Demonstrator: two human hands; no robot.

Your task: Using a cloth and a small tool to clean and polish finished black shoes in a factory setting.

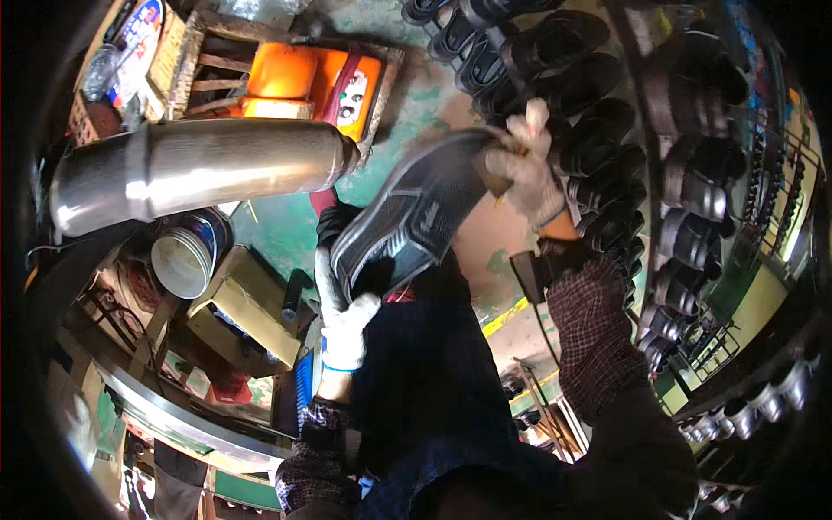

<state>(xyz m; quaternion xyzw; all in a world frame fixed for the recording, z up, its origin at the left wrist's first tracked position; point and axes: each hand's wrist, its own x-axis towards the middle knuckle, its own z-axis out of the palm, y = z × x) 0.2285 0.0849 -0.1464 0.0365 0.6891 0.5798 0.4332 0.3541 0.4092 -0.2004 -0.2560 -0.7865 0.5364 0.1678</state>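
Dark clothing [425, 368] on the worker's front fills the space closest to the camera, and just beyond it the gloved left hand [347, 334] has its grip closed around the heel end of a black shoe [425, 208]. From that grip the shoe reaches up and to the right, its long axis slanting across the body, the opening toward the left hand and the toe toward the gloved right hand [524, 165]. Each hand is nearest its own end: left at the heel, right at the toe. Blur hides the right hand's fingers, so I can't tell whether they are clenched on something or merely against the toe; a brownish patch shows there.

Off to the left, a shiny metal cylinder [234, 165] lies above a pale bucket [178, 264] and an open cardboard box [260, 299]. Past the cylinder, an orange object [286, 69] rests in a wooden frame [189, 65]. Over on the right, rows of dark shoes [698, 178] line up, beside the worn green floor [412, 100].
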